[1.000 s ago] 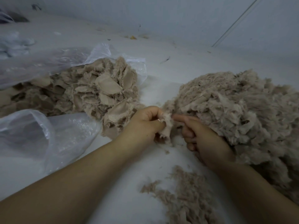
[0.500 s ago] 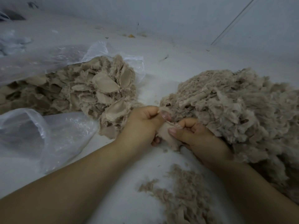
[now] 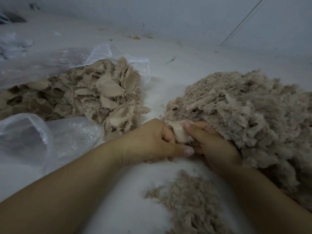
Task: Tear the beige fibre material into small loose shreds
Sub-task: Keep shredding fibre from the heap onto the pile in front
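Since half a second ago, drawn closer together, thumbs shifted. Left hand (image 3: 152, 142) and right hand (image 3: 214, 146) now almost touching, each grip curled and pinching one beige scrap (image 3: 179, 132) between them, left thumb stretched out under it. Just right of the grip, against the right hand, a fluffy shred heap (image 3: 249, 115). Left of the grip, flat pieces (image 3: 94, 97) spilling from a plastic bag (image 3: 50, 135). Below the grip, loose shreds (image 3: 189, 200) on the tabletop (image 3: 185, 65).

No text, label, brand, number or sign can be read anywhere.
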The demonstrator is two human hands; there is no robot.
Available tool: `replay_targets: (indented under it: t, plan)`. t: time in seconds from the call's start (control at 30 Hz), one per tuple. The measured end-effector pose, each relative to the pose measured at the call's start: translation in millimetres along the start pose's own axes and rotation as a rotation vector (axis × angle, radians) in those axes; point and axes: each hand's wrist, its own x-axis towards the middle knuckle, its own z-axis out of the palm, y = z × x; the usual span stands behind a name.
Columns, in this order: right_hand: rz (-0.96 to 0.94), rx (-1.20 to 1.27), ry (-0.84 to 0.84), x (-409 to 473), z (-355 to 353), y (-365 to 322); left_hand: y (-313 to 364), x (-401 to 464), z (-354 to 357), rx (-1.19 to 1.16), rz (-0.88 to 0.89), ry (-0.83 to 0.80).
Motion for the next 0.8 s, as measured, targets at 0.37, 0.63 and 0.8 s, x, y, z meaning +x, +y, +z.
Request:
replay_targets:
  t: [0.37, 0.63, 0.8]
  plan:
    - [-0.097, -0.094, -0.036, 3.0, -1.2, 1.6, -3.4, 9.4, 6.9, -0.248, -0.100, 0.293]
    - [-0.157, -0.162, -0.118, 6.6, -6.0, 7.5, -6.8, 14.6, 11.5, -0.303, 0.009, 0.467]
    - [-0.184, -0.209, -0.071, 6.4, -6.6, 5.0, -6.8, 16.2, 1.2, -0.364, 0.114, 0.722]
